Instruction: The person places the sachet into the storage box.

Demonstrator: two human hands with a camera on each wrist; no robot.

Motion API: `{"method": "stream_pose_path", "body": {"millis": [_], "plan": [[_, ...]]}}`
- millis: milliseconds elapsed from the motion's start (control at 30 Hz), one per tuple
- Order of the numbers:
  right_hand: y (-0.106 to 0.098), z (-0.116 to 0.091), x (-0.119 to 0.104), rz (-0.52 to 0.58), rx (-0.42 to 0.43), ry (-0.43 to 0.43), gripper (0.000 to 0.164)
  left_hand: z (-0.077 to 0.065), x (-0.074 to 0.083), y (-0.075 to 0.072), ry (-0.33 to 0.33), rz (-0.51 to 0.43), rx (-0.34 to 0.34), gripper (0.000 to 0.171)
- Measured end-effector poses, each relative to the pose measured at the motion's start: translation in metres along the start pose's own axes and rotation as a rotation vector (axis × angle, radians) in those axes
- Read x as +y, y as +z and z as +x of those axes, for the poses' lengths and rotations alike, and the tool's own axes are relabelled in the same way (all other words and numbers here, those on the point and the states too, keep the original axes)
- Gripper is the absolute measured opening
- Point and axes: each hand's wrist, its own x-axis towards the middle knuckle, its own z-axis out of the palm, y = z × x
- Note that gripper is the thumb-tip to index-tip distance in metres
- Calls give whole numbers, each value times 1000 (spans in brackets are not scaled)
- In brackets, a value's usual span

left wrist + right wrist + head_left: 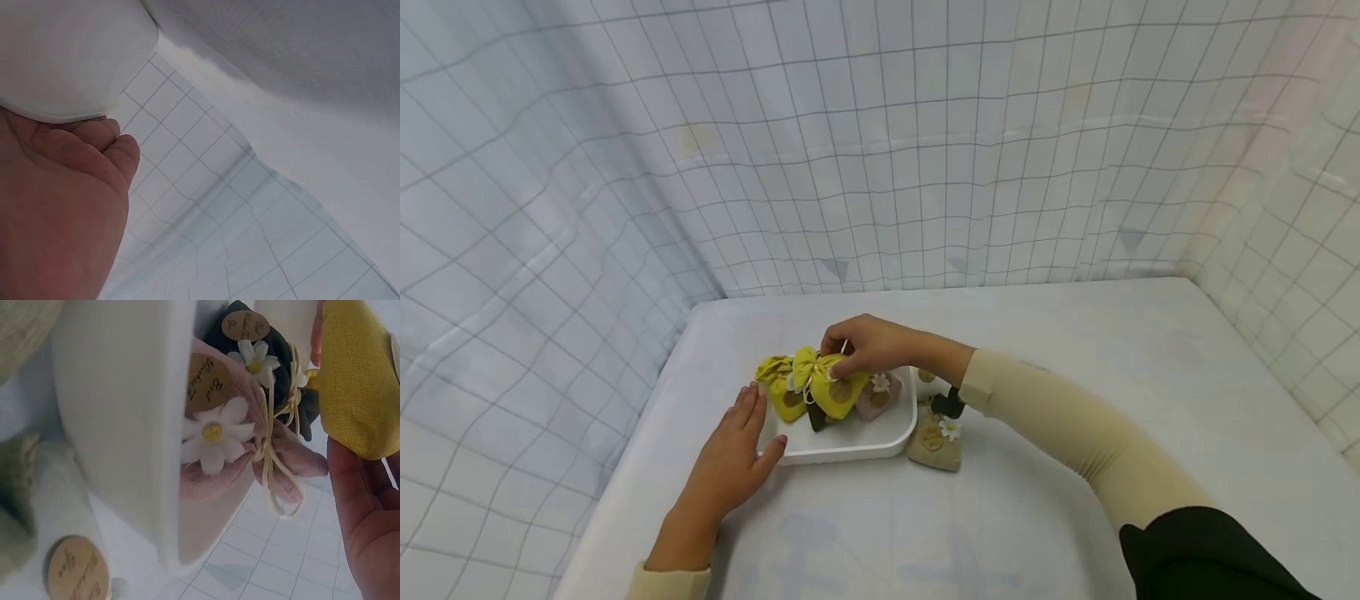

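My right hand (878, 343) pinches a yellow drawstring pouch (832, 403) over the white tray (842, 454). In the right wrist view, this pouch's woven cloth (359, 381) lies against the fingers. With straight fingers and the thumb spread, my left hand (724, 468) touches the tray's left side. Another yellow pouch (781, 398) lies at the tray's left end. To the right of the held pouch is a pink pouch (209, 481) with a white flower and a round tag. Beside it is a dark pouch (219, 330), largely hidden in the head view.
Outside the tray, against its right side, lies a beige pouch (936, 457) with a flower. A white pouch (925, 388) is behind it, partly covered by the right forearm. White gridded curtains (955, 167) hang around the white table (1075, 350).
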Motion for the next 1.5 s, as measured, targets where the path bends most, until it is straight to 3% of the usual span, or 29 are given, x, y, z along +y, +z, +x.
{"method": "stream_pose_path", "body": {"millis": [500,867,1500], "plan": [[17,25,-11,-53,-53,-26,16,-4,2,-4,6,-16,8,76],[29,35,-18,-27,-68,25,18,-3,2,-4,2,-14,3,79],[44,47,-12,-47,-157,1,18,-1,0,-2,16,-42,26,82]]}}
